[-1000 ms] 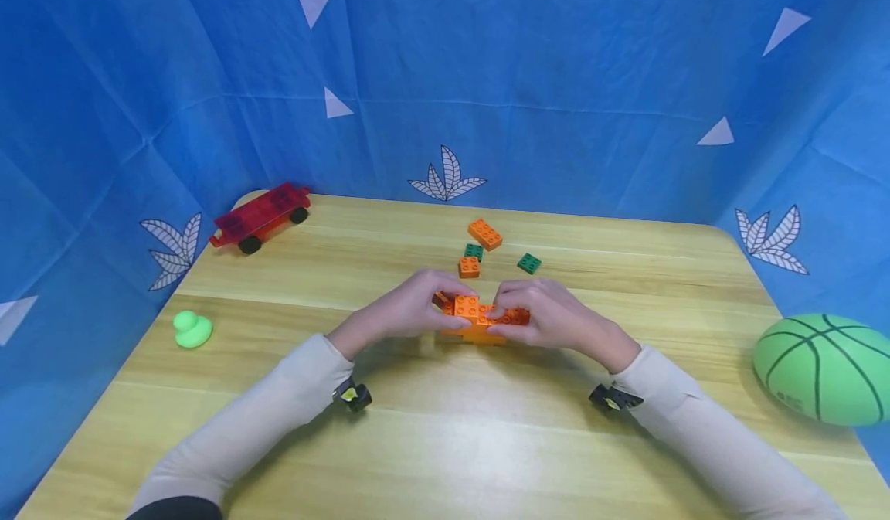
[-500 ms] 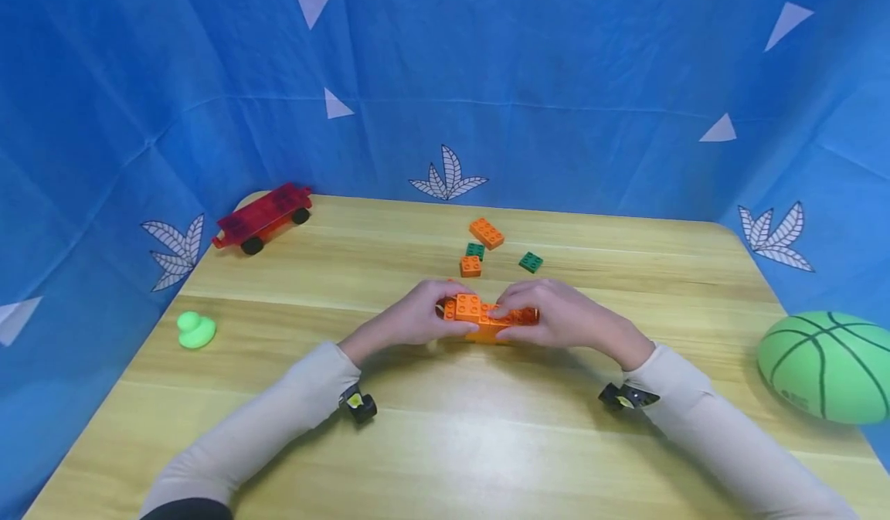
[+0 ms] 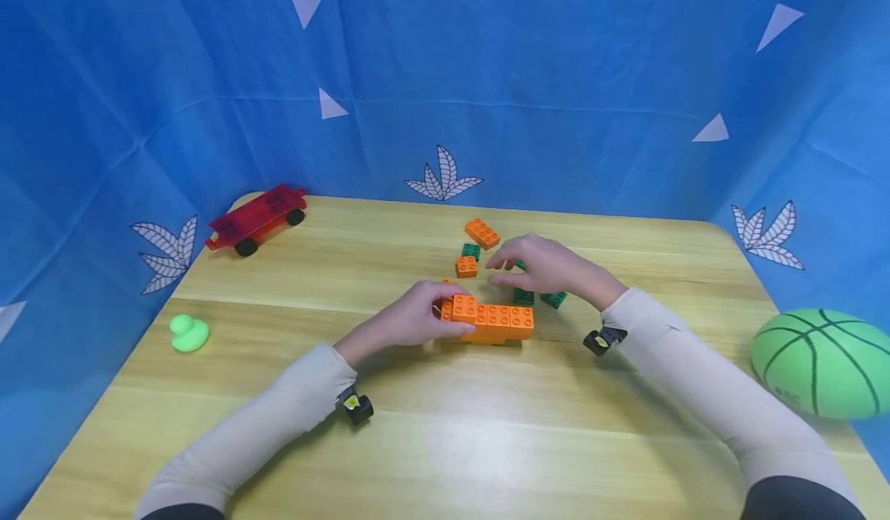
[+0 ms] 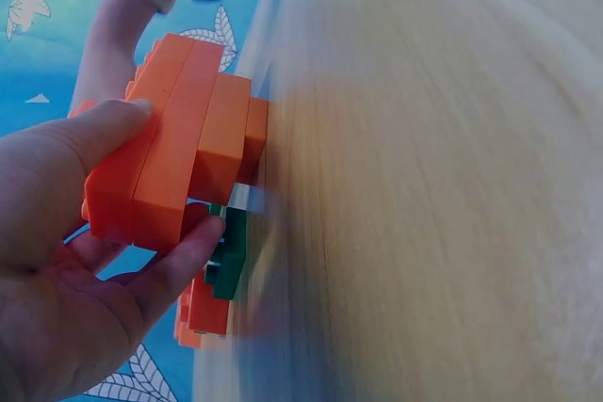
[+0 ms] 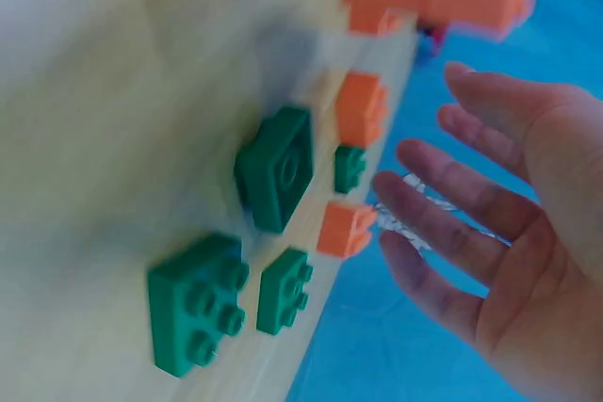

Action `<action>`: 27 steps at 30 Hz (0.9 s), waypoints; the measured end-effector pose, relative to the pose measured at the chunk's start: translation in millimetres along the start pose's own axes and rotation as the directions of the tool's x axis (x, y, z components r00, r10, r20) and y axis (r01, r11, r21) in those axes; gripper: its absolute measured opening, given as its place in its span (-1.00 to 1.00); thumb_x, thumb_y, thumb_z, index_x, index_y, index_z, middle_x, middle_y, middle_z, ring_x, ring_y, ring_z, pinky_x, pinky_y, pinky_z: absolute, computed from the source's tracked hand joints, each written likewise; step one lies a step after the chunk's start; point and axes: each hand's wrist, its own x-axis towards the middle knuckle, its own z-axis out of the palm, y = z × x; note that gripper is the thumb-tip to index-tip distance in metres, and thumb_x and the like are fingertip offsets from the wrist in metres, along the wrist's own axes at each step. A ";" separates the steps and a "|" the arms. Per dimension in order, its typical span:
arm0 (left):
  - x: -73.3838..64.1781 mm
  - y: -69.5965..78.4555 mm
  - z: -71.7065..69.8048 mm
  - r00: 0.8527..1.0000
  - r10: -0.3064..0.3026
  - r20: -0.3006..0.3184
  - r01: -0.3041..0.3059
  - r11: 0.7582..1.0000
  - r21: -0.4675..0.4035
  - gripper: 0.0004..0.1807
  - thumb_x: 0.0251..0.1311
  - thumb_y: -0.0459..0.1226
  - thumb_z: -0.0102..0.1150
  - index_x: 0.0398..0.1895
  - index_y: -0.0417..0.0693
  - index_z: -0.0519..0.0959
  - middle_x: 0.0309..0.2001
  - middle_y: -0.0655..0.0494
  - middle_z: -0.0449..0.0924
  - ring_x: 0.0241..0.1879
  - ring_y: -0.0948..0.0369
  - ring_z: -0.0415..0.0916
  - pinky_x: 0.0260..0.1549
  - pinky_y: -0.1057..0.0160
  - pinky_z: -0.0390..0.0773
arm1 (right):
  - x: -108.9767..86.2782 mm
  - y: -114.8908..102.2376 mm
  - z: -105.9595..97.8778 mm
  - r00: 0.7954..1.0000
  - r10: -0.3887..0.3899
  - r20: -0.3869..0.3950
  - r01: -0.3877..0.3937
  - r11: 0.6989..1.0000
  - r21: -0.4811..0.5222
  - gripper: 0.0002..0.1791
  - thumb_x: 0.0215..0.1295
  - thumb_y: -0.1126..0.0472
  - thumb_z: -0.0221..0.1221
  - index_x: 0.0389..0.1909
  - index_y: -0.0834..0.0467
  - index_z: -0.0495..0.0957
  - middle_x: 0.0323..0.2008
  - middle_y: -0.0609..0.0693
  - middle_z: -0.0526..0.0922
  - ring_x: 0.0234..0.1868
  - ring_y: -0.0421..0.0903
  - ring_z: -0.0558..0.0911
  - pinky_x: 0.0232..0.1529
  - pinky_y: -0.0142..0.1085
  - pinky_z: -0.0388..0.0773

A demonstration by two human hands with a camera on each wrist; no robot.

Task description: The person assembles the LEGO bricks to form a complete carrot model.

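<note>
My left hand [image 3: 410, 315] grips the left end of an orange build of toy building bricks [image 3: 502, 321], thumb on the near side. Its studded top shows a raised square brick at the left. In the left wrist view the build [image 4: 179, 138] appears tilted, with stepped lower parts. My right hand [image 3: 545, 265], fingers loosely bent and holding nothing, hovers behind and right of the build. Below it lie a green brick [image 3: 524, 297] and another green brick [image 3: 554, 300], partly overlapped by the hand. The right wrist view shows a hollow green brick [image 5: 283, 171] and a studded green brick [image 5: 196, 303].
Behind the build lie a small orange brick [image 3: 467, 266], a small green brick [image 3: 470, 251] and a longer orange brick [image 3: 482, 232]. A red toy wagon [image 3: 253, 219] and a green rubber duck [image 3: 189, 333] stand left. A green ball [image 3: 823, 364] sits at the right edge.
My right hand has let go of the orange build and moved back, away from it, uncovering its right end and green bricks. The left hand keeps its grip in about the same place.
</note>
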 end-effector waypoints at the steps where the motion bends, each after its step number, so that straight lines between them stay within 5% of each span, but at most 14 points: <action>1: -0.1 -0.2 -0.2 1.000 -0.001 0.000 0.001 1.000 0.001 -0.62 0.22 -0.08 0.45 0.07 0.09 0.66 -0.13 0.21 0.67 -0.23 0.24 0.53 -0.26 0.32 0.61 | 6.0 3.2 0.2 1.000 0.012 0.016 -0.012 1.000 -0.015 -0.71 0.40 0.13 0.31 0.05 0.16 0.73 0.01 0.08 0.78 -0.11 -0.04 0.77 -0.02 -0.06 0.73; 7: -1.7 -1.9 -0.5 1.000 -0.002 0.009 0.003 1.000 -0.029 -0.65 0.22 -0.10 0.45 0.05 0.08 0.67 -0.13 0.20 0.68 -0.23 0.24 0.54 -0.27 0.33 0.62 | 35.5 12.1 6.8 0.997 0.039 0.060 -0.036 0.998 -0.047 -0.63 0.37 0.11 0.33 0.12 0.17 0.70 0.08 0.13 0.75 -0.11 -0.02 0.79 0.02 -0.09 0.72; 13: -0.5 -0.2 -1.6 1.000 0.008 0.014 -0.008 1.000 -0.022 -0.61 0.22 -0.09 0.45 0.09 0.07 0.65 -0.14 0.20 0.67 -0.26 0.25 0.52 -0.31 0.36 0.58 | 53.0 10.5 16.9 1.000 0.009 0.025 -0.006 0.991 -0.137 -0.55 0.28 0.07 0.41 0.15 0.14 0.69 -0.07 0.07 0.74 -0.26 -0.08 0.69 -0.13 -0.15 0.68; 18: 0.4 0.7 -1.4 1.000 0.015 0.019 -0.014 0.999 -0.028 -0.63 0.23 -0.11 0.45 0.07 0.06 0.65 -0.16 0.17 0.67 -0.27 0.25 0.52 -0.32 0.37 0.58 | 57.7 8.9 22.2 1.000 -0.003 0.011 0.005 0.986 -0.166 -0.71 0.24 0.09 0.44 -0.05 0.08 0.76 -0.21 0.03 0.67 -0.23 -0.07 0.63 -0.25 -0.19 0.63; 27: 0.0 0.4 -0.9 1.000 -0.004 0.011 0.004 1.000 -0.027 -0.62 0.22 -0.11 0.46 0.07 0.06 0.66 -0.14 0.17 0.66 -0.23 0.24 0.53 -0.27 0.35 0.60 | 47.8 3.6 10.6 0.996 0.085 0.031 -0.083 0.993 -0.080 -0.68 0.23 0.10 0.43 -0.05 0.15 0.72 -0.06 0.05 0.71 -0.17 -0.04 0.67 -0.05 -0.11 0.69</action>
